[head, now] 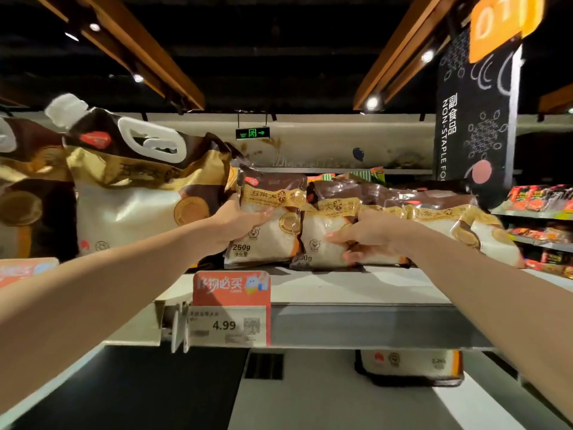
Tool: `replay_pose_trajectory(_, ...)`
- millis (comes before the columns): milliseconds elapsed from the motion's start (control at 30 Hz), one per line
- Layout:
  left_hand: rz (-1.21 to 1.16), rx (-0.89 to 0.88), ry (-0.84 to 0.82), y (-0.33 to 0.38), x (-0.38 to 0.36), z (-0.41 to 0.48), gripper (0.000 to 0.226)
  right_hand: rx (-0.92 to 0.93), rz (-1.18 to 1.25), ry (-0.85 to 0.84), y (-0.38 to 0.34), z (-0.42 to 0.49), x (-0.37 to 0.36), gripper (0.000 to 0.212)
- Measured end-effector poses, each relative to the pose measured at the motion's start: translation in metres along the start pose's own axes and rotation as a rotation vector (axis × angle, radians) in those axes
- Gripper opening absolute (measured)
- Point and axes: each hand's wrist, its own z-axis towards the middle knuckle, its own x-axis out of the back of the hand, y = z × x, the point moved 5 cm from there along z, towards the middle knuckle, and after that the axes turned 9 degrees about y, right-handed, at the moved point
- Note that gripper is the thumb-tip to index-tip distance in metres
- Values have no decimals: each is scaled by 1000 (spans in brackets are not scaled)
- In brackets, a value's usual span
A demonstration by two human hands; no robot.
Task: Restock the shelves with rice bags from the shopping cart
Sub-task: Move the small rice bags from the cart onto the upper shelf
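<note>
Small 250 g rice bags, brown and gold on top with a clear window below, stand in a row on the top shelf (356, 290). My left hand (238, 223) grips the left edge of the leftmost small rice bag (268, 225), thumb across its front. My right hand (369, 235) holds the second small rice bag (325, 240) beside it, fingers over its lower front. More small bags (440, 218) lean to the right of it. The shopping cart is out of sight.
A large rice bag (136, 193) with a white handle stands left of the small ones, another (28, 181) behind it. A 4.99 price tag (231, 308) hangs on the shelf edge. One bag (409, 366) lies on the shelf below. Red snack packs (542, 212) fill shelves at right.
</note>
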Motion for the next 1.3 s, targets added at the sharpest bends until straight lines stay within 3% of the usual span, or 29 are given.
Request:
replay_pose_trajectory(100,322,-104,-55,2,-2,-14,56,0,-56,12,1,1,-3,34)
replay_pose_trajectory(200,435,-192,-107,18,-2,-29,45,-11,-91,-3,3,-2,-3,32)
replay_pose_trajectory(333,713,-82,-80,24,12,-29,61,25,-115,-24,-1,-7,-5,26)
replay_pose_trajectory(433,809,-26,-112,31,22,-35,62,35,-13,-12,-4,-7,-6,45)
replay_pose_trajectory(500,838,-40,-107,34,25,-39,59,28,-5,-29,-5,-11,-7,35)
replay_pose_trajectory(567,835,-62,-81,35,28,-38,56,13,-49,-54,-3,-13,-6,23)
replay_pose_trajectory(767,702,-226,160,32,28,-30,36,27,-71,-84,-7,-17,-8,17)
replay_pose_trajectory(867,708,-175,126,26,23,-29,30,23,-73,-44,-7,-18,-9,21)
replay_pose_trajectory(967,694,-142,97,24,28,-28,40,5,-115,-35,-7,-20,-9,20)
replay_pose_trajectory(1100,717,-241,145,40,37,-33,38,-3,-165,-20,-8,-20,-8,19)
replay_pose_trajectory(1233,541,-325,137,50,40,-36,28,-11,-209,-32,-8,-17,-10,20)
replay_pose_trajectory(1300,389,-324,154,47,41,-35,24,-9,-169,-74,-9,-15,-12,36)
